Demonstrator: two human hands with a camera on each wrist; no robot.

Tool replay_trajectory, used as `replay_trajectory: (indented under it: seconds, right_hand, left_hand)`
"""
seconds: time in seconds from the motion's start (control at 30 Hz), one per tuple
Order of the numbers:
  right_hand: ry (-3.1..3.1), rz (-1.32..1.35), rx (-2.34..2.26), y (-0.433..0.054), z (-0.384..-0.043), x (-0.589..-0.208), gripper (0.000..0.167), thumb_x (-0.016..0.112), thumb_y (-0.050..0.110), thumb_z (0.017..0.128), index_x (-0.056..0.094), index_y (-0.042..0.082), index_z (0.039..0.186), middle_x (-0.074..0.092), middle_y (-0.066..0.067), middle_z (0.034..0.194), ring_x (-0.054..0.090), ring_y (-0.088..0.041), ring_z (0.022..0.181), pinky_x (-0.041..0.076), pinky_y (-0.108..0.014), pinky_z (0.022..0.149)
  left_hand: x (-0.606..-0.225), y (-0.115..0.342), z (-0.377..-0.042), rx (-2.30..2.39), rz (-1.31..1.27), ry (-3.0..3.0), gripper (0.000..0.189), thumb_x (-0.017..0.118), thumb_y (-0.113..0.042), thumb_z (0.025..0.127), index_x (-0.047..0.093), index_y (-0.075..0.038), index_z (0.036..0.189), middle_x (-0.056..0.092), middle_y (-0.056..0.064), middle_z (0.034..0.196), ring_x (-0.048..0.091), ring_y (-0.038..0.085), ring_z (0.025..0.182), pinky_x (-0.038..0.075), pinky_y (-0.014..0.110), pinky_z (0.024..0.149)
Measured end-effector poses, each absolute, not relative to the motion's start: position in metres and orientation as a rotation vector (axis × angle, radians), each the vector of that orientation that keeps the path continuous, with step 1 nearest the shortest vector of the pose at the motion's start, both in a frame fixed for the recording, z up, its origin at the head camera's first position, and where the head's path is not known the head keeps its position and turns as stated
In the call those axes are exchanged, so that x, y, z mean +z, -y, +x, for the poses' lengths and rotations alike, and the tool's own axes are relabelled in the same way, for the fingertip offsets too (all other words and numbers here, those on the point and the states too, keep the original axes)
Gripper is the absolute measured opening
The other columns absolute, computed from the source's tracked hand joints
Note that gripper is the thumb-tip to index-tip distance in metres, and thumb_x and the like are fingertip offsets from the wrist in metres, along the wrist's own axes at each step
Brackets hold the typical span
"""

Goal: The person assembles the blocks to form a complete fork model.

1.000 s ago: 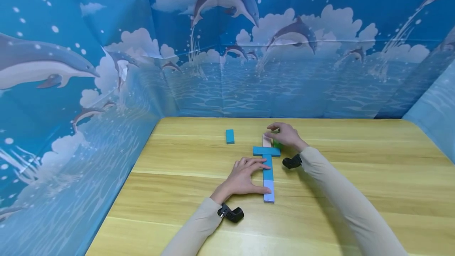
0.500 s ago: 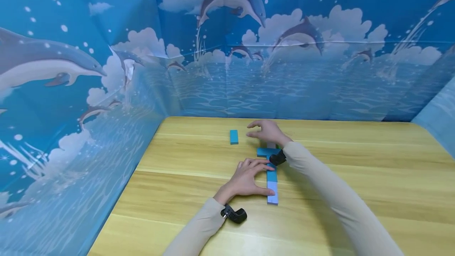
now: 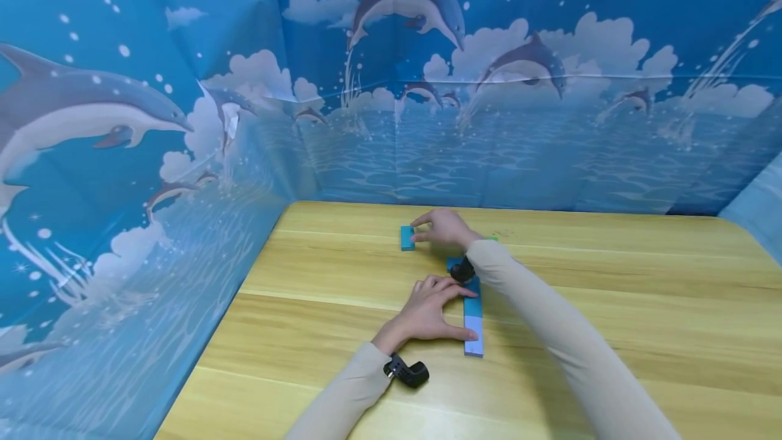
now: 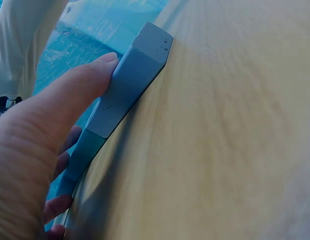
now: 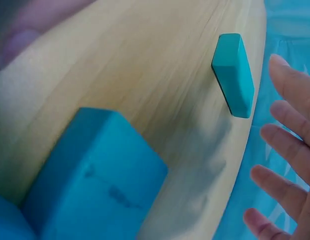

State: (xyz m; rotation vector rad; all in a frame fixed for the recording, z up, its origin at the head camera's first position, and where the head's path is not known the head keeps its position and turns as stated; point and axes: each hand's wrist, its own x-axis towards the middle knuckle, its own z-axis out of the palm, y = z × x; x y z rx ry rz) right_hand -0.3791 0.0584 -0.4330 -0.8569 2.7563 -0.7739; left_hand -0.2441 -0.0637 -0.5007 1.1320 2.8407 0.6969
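Note:
A row of flat blocks lies on the table, with a lilac block (image 3: 473, 338) nearest and a blue block (image 3: 472, 307) behind it. My left hand (image 3: 427, 311) rests beside the row, thumb on the lilac block and fingertips at the blue one. Further back, a crosswise blue block (image 5: 100, 175) is mostly covered by my right arm in the head view. My right hand (image 3: 447, 228) is at the back of the table, fingers apart, beside a lone teal block (image 3: 407, 238). A gap shows between fingers and teal block in the right wrist view.
The wooden table (image 3: 305, 352) meets a dolphin-printed curtain (image 3: 427, 141) at its back and left edges. A bit of green (image 3: 492, 239) peeks out behind my right sleeve. Black wrist cameras sit on both wrists.
My right hand has moved left from the pale block at the row's far end to beside the teal block. The left hand has stayed on the row; the head view has shifted slightly.

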Motion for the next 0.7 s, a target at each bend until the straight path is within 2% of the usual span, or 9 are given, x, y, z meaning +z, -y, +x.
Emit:
replay_trajectory:
  seconds: [0.3,0.7]
  right_hand:
    - [-2.707,-0.949,-0.551,-0.047,-0.382,-0.431,0.046,0.065,0.036,0.091,0.061,0.013,0.129,0.053,-0.008,0.135,0.048,-0.030,0.122,0.038,-0.046,0.097]
    - [-2.777,-0.964,-0.411,-0.041,-0.388,-0.436,0.042,0.068,0.036,0.088,0.065,0.014,0.124,0.055,-0.008,0.132,0.049,-0.031,0.121,0.039,-0.046,0.097]
  left_hand:
    - [-0.503,0.064,-0.245,0.685,1.155,-2.852,0.068,0.066,-0.067,0.074,0.048,-0.041,0.134,0.035,-0.016,0.143,0.031,0.013,0.122,0.027,0.035,0.095]
    - [-0.503,0.064,-0.247,0.689,1.173,-2.850,0.067,0.065,-0.067,0.075,0.048,-0.041,0.134,0.031,-0.021,0.145,0.030,0.013,0.123,0.026,0.034,0.095]
